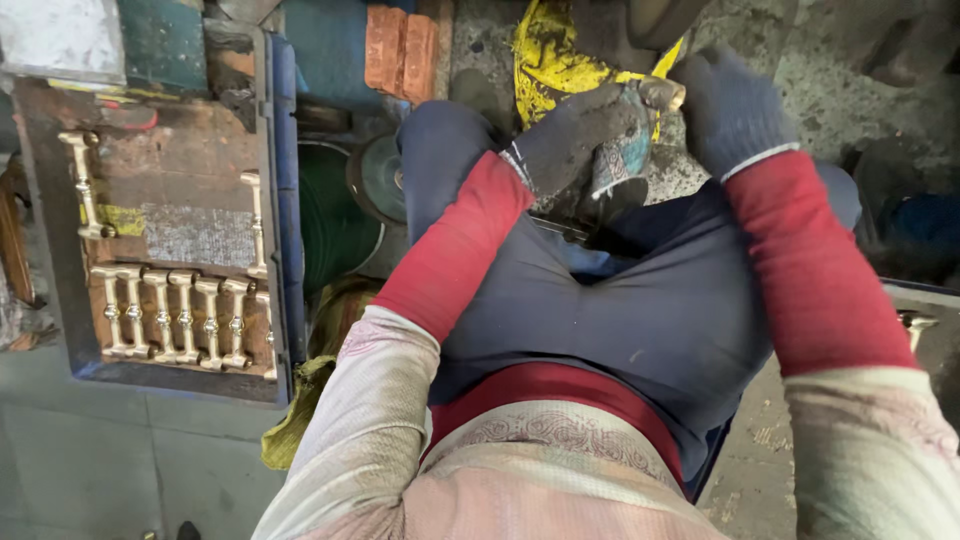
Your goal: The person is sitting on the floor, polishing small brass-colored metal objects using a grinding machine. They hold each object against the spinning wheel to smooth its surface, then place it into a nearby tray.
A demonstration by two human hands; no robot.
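A: Between my knees, up top of the head view, what's in the hands?

B: My left hand (572,140), dark glove, grip clenched around a small brass piece (662,93) wrapped partly in a teal cloth (622,152). Only the brass tip shows, poking out past the fingers.

A: Right hand?

B: My right hand (730,110), blue-grey glove, sits just beside the brass tip, touching it or nearly. Fingers curled, but I can't tell if that grip is closed on anything; the palm faces away.

A: Sleeves?

B: Red cuffs under pale patterned sleeves, both arms.

A: Around them?

B: Yellow rag (548,55) on the ground right behind the hands. Round grey disc (382,178) left of my left knee, beside a green round thing (330,220).

A: Further left?

B: Blue tray (284,200) with brass handles (170,315) lined up in a row along its near side, a few more standing apart higher up. Two red bricks (402,48) at top. One more brass bit (915,322) by my right arm, mostly hidden.
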